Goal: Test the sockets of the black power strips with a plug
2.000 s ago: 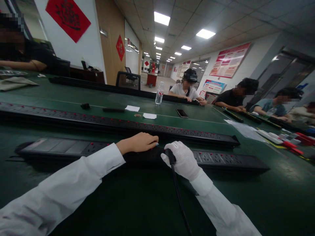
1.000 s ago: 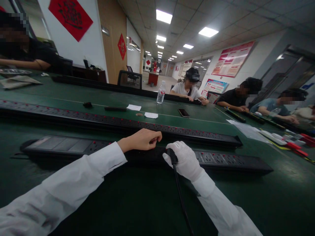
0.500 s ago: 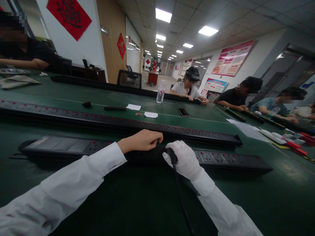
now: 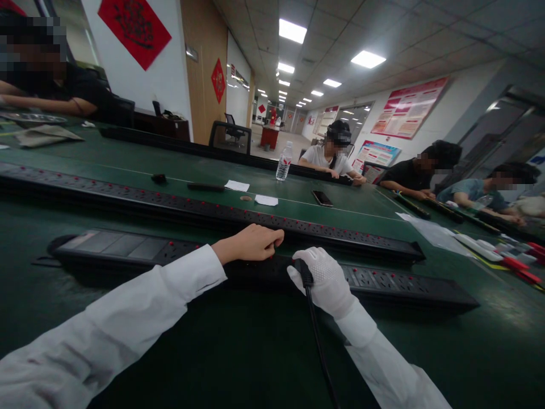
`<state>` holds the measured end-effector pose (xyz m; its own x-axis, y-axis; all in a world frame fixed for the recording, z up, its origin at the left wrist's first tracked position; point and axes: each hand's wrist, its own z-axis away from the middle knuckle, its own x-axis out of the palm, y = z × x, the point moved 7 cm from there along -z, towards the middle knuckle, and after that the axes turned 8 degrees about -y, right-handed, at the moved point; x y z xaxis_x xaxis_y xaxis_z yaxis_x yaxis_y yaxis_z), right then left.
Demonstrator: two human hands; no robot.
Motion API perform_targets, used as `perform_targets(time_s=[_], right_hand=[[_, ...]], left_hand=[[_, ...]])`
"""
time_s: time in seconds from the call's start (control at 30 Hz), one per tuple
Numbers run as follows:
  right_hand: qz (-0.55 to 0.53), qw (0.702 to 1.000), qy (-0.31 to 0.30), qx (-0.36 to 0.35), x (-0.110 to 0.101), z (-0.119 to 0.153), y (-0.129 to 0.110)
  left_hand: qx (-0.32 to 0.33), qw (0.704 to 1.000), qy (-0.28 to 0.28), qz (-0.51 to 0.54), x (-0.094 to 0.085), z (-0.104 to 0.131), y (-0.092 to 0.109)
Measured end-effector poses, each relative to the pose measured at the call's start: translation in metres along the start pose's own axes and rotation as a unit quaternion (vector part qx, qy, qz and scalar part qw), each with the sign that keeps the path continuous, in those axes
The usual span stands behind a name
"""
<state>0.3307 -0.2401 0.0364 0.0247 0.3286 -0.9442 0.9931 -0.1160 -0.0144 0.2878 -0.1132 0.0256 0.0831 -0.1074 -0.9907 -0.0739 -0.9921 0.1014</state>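
A black power strip (image 4: 409, 283) with red-marked sockets lies across the green table (image 4: 255, 352) in front of me. My right hand (image 4: 326, 279), in a white glove, is closed on a black plug (image 4: 305, 274) at the strip, and its cable runs down toward me. How far the plug sits in a socket is hidden. My left hand (image 4: 254, 242), bare, rests on the strip left of the glove with its fingers curled; whether they hold anything cannot be made out. Just behind lies a longer black power strip (image 4: 179, 203).
Beyond the strips stand a water bottle (image 4: 284, 161), a phone (image 4: 322, 197), paper pieces (image 4: 266, 200) and a small black part (image 4: 159, 179). Several people sit around the table. Plastic sheet (image 4: 430, 232) and red and white items (image 4: 520, 270) lie at right.
The whole view has shifted slightly, so things appear a little further right. Both hands keep their places at the strip, the right still gripping the plug.
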Motion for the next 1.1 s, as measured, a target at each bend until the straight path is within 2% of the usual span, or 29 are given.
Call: perform_targets(time_s=[0.2,0.33,0.83,1.1], right_hand=[[0.001,1.000,-0.002,0.001,0.000,0.000,0.000],[-0.001,1.000,0.005,0.001,-0.002,0.000,0.000],[0.000,1.000,0.021,-0.013,-0.004,0.001,-0.002],[-0.012,1.000,0.001,-0.003,-0.001,0.001,0.000]], left_hand=[[-0.013,0.999,0.030,0.003,-0.003,-0.001,-0.004],[0.014,0.998,0.051,0.027,-0.007,-0.001,-0.002],[0.061,0.998,0.033,0.000,-0.006,0.001,0.006],[0.067,0.997,0.026,-0.019,-0.004,0.000,0.008]])
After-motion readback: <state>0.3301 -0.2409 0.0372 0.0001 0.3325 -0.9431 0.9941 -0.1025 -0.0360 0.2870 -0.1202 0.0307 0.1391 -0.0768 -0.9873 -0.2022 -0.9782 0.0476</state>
